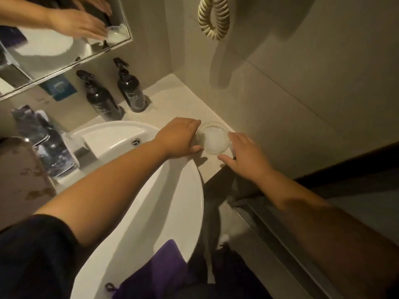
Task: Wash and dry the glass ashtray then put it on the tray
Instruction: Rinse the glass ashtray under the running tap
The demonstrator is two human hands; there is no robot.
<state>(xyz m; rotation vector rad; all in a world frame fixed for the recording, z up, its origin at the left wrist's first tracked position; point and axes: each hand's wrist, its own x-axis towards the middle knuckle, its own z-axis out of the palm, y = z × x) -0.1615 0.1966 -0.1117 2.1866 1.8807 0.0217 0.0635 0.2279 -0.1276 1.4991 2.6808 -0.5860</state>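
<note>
A round clear glass ashtray (213,137) rests on the pale counter at the right of the sink, close to the corner of the wall. My left hand (180,137) is at its left rim, fingers and thumb curled against the glass. My right hand (244,153) hovers at its right side, fingers spread, fingertips near the rim; whether they touch it is unclear. No tray is in view.
A white sink (151,190) with its drain (136,142) lies left of the ashtray. Two dark pump bottles (131,87) stand at the back wall, a chrome tap (46,141) at the left. A purple cloth (159,275) hangs on the sink's near rim. A mirror (56,39) is above.
</note>
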